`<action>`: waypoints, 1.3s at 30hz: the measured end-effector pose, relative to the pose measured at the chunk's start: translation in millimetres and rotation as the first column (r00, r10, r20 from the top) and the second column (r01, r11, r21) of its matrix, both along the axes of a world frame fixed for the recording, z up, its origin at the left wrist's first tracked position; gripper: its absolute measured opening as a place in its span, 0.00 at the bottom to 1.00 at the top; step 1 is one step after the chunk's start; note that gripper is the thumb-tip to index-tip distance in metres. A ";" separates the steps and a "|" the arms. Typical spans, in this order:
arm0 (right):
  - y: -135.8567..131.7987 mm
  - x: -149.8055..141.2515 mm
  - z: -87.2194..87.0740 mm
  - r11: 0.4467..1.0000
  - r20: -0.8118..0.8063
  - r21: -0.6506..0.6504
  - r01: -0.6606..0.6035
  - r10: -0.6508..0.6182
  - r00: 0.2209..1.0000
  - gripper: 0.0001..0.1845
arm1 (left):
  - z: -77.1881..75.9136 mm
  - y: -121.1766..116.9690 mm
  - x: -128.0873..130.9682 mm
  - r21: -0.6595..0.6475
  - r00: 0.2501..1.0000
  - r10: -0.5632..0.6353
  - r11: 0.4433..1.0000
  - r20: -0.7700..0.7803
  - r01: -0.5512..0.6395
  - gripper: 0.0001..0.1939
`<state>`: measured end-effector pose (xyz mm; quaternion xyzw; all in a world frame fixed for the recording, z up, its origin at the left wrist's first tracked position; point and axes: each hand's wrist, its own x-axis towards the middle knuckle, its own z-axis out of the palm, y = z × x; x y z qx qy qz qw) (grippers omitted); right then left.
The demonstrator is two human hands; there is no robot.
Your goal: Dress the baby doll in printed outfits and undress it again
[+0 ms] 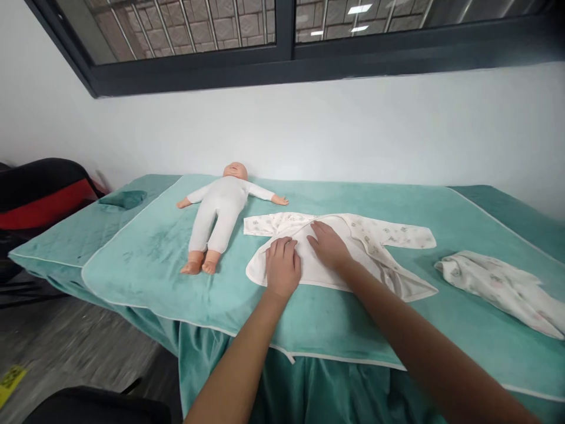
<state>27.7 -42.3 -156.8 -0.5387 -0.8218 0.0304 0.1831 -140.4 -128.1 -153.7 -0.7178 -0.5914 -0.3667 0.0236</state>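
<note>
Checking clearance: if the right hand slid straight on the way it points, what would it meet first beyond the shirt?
Past the shirt, the right hand would cross bare green mat, then probably meet the doll's outstretched hand; exact line and height are hard to judge.

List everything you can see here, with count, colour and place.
doll: 1, white body, lying left of the shirt
open shirt: 1, white, printed, under both hands
crumpled garment: 1, white, printed, far right
covered bed: 1, green, across the middle
wall: 1, white, behind the bed
window: 1, dark-framed, top
bars: several, pale, outside
bricks: many, brownish, beyond the bars
unclear object: 1, red and black, left edge
floor: 1, grey, lower left
marking: 1, yellow, lower-left edge
left hand: 1, bare, on the shirt
right hand: 1, bare, on the shirt
</note>
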 end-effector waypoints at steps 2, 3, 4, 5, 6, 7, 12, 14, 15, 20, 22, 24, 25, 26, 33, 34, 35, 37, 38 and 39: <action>0.3 -5.9 -8.5 1.000 0.015 0.011 0.001 -0.001 1.000 0.31 | 0.9 0.2 -1.6 0.014 0.999 0.032 0.999 0.035 -0.032 0.15; 0.3 -5.7 -11.2 1.000 0.025 0.014 -0.001 0.001 1.000 0.31 | 2.3 2.6 -1.6 0.022 0.998 0.044 0.999 0.051 -0.045 0.15; 0.4 -4.4 -13.0 1.000 0.035 0.015 -0.002 0.002 0.999 0.31 | 4.5 6.8 -1.2 0.025 0.996 0.055 0.998 0.063 -0.057 0.16; 0.6 -2.8 -13.9 1.000 0.043 0.014 -0.001 0.000 0.999 0.32 | 7.5 12.8 -0.7 0.018 0.996 0.064 0.998 0.066 -0.065 0.17; 0.8 -1.5 -14.3 1.000 0.050 0.012 0.001 -0.001 0.999 0.32 | 11.0 20.5 -0.3 -0.006 0.996 0.067 0.998 0.055 -0.067 0.19; 1.0 -0.7 -14.3 1.000 0.055 0.009 0.004 -0.004 0.998 0.33 | 14.6 29.4 -0.5 -0.053 0.998 0.054 0.997 0.026 -0.052 0.20; 0.9 -3.0 -11.7 1.000 0.071 -0.007 0.027 -0.026 0.997 0.34 | 23.5 76.7 -15.8 -0.421 0.957 -0.187 0.904 -0.221 0.080 0.30; 0.1 -4.3 -10.5 0.999 0.075 -0.015 0.039 -0.038 0.996 0.34 | 20.3 90.6 -25.7 -0.464 0.949 -0.184 0.884 -0.258 0.046 0.30; -0.4 -4.8 -10.1 0.999 0.076 -0.017 0.048 -0.046 0.996 0.34 | 17.6 96.0 -30.0 -0.463 0.952 -0.159 0.886 -0.263 0.020 0.30; -2.5 -6.4 -9.7 0.987 0.076 -0.002 0.159 -0.159 0.984 0.36 | 0.6 105.7 -35.9 -0.374 0.958 -0.050 0.925 -0.283 -0.062 0.28; -2.6 -6.8 -10.2 0.979 0.084 -0.006 0.202 -0.201 0.976 0.37 | -3.2 102.8 -33.8 -0.335 0.957 -0.036 0.940 -0.289 -0.066 0.28; -2.6 -7.0 -10.5 0.978 0.094 -0.019 0.209 -0.206 0.974 0.38 | -2.3 99.6 -32.1 -0.313 0.955 -0.027 0.947 -0.296 -0.071 0.27; -2.5 -7.1 -10.5 0.979 0.099 -0.024 0.203 -0.200 0.975 0.38 | 0.2 99.2 -31.6 -0.315 0.954 -0.019 0.946 -0.301 -0.080 0.27; -2.5 -7.0 -10.4 0.980 0.104 -0.028 0.199 -0.195 0.975 0.38 | 3.9 100.1 -31.3 -0.323 0.952 -0.008 0.942 -0.304 -0.095 0.26; -1.7 -7.0 -9.5 0.978 0.127 -0.047 0.202 -0.195 0.973 0.39 | 33.5 133.5 -27.6 -0.378 0.940 0.125 0.892 -0.317 -0.246 0.23; -1.2 -7.0 -9.8 0.979 0.124 -0.043 0.201 -0.194 0.973 0.39 | 33.4 135.3 -25.8 -0.370 0.938 0.129 0.895 -0.321 -0.249 0.21; -0.7 -7.0 -10.3 0.979 0.119 -0.036 0.199 -0.194 0.974 0.39 | 31.9 135.2 -23.9 -0.355 0.937 0.129 0.901 -0.325 -0.248 0.19; 0.3 -6.8 -11.3 0.981 0.107 -0.020 0.193 -0.190 0.976 0.38 | 26.0 130.4 -20.1 -0.317 0.936 0.128 0.919 -0.328 -0.237 0.17; 0.6 -6.7 -11.7 0.981 0.102 -0.015 0.192 -0.189 0.977 0.38 | 22.7 126.8 -18.7 -0.295 0.937 0.130 0.927 -0.325 -0.231 0.18; 0.9 -6.7 -11.8 0.981 0.098 -0.015 0.191 -0.189 0.977 0.38 | 19.7 123.2 -18.1 -0.275 0.938 0.131 0.935 -0.321 -0.225 0.18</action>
